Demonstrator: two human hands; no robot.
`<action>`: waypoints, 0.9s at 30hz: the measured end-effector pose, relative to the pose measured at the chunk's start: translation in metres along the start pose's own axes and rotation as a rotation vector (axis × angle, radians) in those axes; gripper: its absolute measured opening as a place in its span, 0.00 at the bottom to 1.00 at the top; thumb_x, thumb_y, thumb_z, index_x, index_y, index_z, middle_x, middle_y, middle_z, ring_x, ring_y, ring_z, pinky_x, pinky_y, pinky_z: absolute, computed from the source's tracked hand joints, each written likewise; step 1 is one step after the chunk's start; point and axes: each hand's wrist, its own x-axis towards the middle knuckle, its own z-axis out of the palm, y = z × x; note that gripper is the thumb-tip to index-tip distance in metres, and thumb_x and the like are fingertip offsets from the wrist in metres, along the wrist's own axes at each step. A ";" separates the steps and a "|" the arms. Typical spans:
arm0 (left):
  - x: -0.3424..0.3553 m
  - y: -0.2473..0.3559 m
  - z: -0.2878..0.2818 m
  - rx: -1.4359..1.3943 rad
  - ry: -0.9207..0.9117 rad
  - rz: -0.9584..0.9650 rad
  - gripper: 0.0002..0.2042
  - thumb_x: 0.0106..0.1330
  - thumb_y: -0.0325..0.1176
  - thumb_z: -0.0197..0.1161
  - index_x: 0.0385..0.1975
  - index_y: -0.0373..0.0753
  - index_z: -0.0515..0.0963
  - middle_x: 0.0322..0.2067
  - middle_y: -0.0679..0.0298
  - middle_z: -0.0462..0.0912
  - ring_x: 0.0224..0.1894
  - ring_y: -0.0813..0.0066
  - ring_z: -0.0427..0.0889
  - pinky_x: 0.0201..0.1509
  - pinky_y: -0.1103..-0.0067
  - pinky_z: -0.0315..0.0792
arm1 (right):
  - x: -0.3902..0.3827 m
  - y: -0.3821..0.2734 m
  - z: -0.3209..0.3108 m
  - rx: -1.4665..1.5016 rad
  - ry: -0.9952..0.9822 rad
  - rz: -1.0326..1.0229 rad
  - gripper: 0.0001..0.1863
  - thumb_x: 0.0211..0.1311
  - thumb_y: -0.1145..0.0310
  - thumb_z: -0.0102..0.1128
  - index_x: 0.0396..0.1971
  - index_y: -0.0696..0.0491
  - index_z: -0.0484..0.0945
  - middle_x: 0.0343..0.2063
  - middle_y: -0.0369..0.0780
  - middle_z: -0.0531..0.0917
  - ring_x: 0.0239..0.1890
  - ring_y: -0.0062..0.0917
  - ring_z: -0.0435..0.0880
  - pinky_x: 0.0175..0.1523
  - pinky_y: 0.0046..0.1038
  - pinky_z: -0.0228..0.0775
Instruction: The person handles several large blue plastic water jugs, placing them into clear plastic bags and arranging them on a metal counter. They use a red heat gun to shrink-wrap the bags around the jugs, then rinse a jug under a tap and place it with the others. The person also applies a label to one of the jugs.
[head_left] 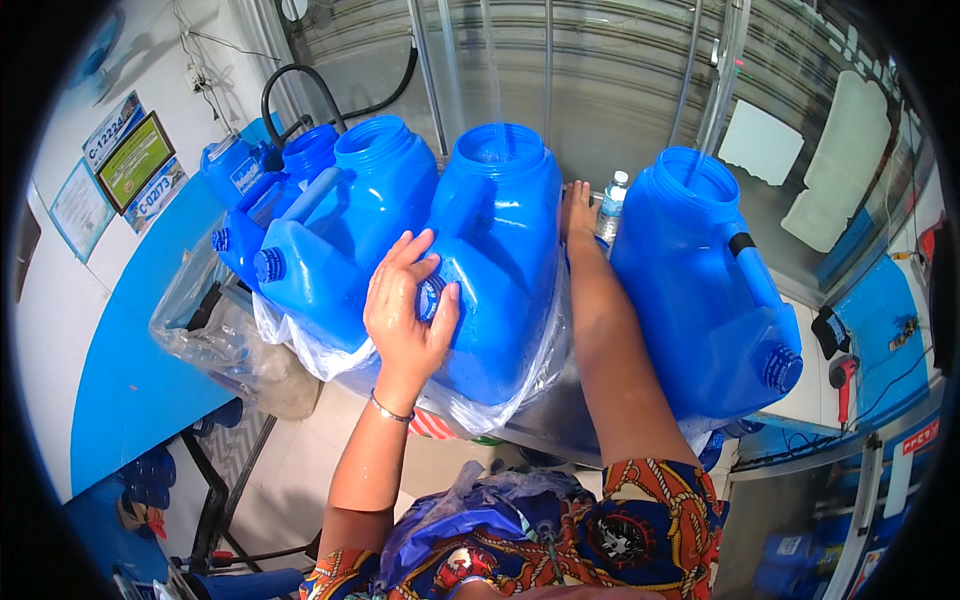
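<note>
A middle blue jug (505, 330) stands upright in clear plastic, a thin tube hanging into its wide mouth. My left hand (408, 315) grips its front left, fingers bent around the small capped spout (433, 295). My right hand (578, 215) reaches along its right side to the back, fingers stretched out beside a small clear water bottle (612, 210). Another blue jug (700, 290) stands at the right, also with a tube in its mouth. To the left sit a blue jug (340, 255) and smaller blue containers (230, 170), partly hidden behind one another.
A metal-framed shutter (600, 70) backs the jugs. Crumpled plastic bags (205, 330) hang at the left beside a blue-and-white wall (130, 330) with signs. A red heat gun (843, 385) and cables lie on the right ledge. Dark hoses (300, 70) arch at the back left.
</note>
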 end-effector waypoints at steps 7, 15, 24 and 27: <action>-0.001 0.000 0.002 -0.028 0.015 -0.011 0.11 0.53 0.28 0.67 0.35 0.33 0.79 0.49 0.52 0.83 0.56 0.49 0.80 0.59 0.64 0.72 | -0.027 -0.005 -0.008 -0.058 0.041 0.007 0.32 0.72 0.65 0.39 0.74 0.51 0.47 0.75 0.39 0.45 0.76 0.41 0.44 0.69 0.59 0.51; -0.002 0.000 0.002 -0.017 0.015 -0.005 0.11 0.54 0.28 0.67 0.36 0.33 0.78 0.49 0.52 0.83 0.56 0.49 0.79 0.59 0.64 0.71 | -0.031 -0.004 -0.008 -0.082 0.002 0.028 0.35 0.71 0.65 0.42 0.75 0.51 0.43 0.75 0.37 0.43 0.75 0.45 0.49 0.65 0.62 0.56; -0.003 -0.001 0.002 0.000 0.017 0.002 0.11 0.54 0.28 0.67 0.35 0.33 0.78 0.50 0.52 0.82 0.56 0.49 0.79 0.59 0.64 0.71 | -0.033 -0.001 -0.005 0.010 -0.010 0.051 0.36 0.70 0.67 0.42 0.75 0.50 0.41 0.76 0.36 0.43 0.74 0.45 0.52 0.65 0.62 0.56; -0.003 -0.001 0.002 -0.003 0.020 0.003 0.11 0.54 0.28 0.67 0.36 0.33 0.78 0.50 0.51 0.82 0.56 0.49 0.80 0.59 0.64 0.71 | -0.037 0.000 -0.012 0.070 -0.028 0.062 0.36 0.69 0.67 0.42 0.75 0.50 0.41 0.76 0.36 0.41 0.74 0.46 0.52 0.66 0.62 0.55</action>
